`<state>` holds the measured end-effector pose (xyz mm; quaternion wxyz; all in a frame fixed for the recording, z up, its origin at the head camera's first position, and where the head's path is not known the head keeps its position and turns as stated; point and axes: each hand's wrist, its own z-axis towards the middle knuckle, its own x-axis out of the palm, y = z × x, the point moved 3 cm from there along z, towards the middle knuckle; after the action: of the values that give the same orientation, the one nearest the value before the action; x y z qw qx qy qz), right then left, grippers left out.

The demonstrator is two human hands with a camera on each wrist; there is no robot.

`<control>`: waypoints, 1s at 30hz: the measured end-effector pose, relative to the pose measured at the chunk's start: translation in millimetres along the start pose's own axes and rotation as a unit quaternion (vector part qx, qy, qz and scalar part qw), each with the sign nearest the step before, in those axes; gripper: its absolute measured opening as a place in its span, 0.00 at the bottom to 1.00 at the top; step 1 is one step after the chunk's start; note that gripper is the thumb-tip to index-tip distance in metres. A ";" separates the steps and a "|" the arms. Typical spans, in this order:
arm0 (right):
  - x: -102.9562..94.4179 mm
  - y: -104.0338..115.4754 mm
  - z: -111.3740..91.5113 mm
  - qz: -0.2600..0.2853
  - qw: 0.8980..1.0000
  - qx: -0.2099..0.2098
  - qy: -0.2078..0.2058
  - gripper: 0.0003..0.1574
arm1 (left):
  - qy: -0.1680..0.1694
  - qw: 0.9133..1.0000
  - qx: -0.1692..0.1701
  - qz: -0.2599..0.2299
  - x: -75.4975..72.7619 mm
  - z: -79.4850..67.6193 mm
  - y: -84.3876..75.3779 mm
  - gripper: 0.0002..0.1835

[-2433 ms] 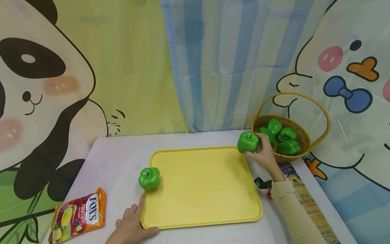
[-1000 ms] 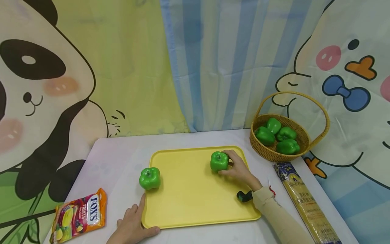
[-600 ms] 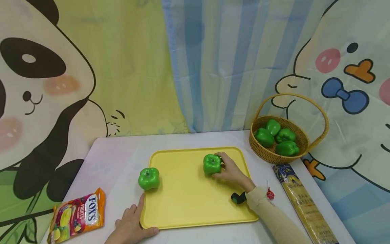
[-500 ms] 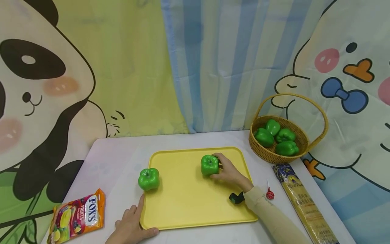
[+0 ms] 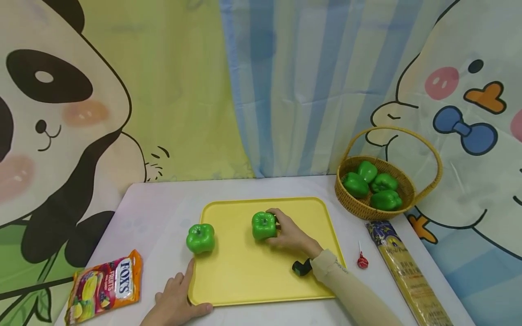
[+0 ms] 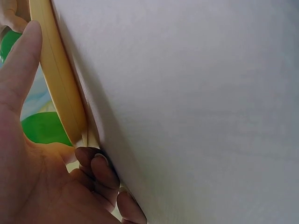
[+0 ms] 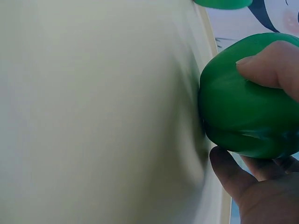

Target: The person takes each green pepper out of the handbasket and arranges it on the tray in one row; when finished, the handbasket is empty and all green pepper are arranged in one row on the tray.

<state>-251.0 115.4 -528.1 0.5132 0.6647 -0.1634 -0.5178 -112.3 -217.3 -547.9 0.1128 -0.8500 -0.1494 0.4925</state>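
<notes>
My right hand [image 5: 294, 235] grips a green bell pepper [image 5: 263, 225] over the middle of the yellow tray [image 5: 253, 280]. In the right wrist view, the thumb lies across one side of this pepper [image 7: 247, 112] with fingers on the other; it is right at the tray surface, and whether it touches I cannot tell. A second green bell pepper [image 5: 200, 238] sits at the tray's left edge. My left hand [image 5: 175, 296] rests at the tray's front-left corner, index finger and thumb stretched along its edges. The left wrist view shows the hand [image 6: 42, 177] against the yellow rim [image 6: 58, 74].
A wicker basket [image 5: 352, 204] with several green bell peppers stands at the back right. A long gold packet [image 5: 409, 271] and a red lollipop [image 5: 362, 261] lie right of the tray. A Fox's candy bag [image 5: 106, 287] lies at the left. Printed curtains hang behind the table.
From beside the basket, my right hand has carried the bell pepper leftward over the tray to its middle. My left hand and the pepper at the left edge stay put.
</notes>
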 end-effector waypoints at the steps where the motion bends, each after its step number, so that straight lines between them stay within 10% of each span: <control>1: 2.8 2.1 1.8 0.002 1.000 -0.001 0.004 0.50 | -0.001 1.000 0.001 0.000 -0.1 -0.2 -0.1 0.79; 30: 53.2 38.7 47.9 -0.051 0.993 -0.075 0.072 0.51 | -0.004 1.000 0.002 0.001 -1.7 -1.8 -0.8 0.79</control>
<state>-258.0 34.7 -519.8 0.5449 0.6675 -0.0521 -0.5048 -111.6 -217.3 -545.4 0.1136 -0.8480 -0.1481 0.4960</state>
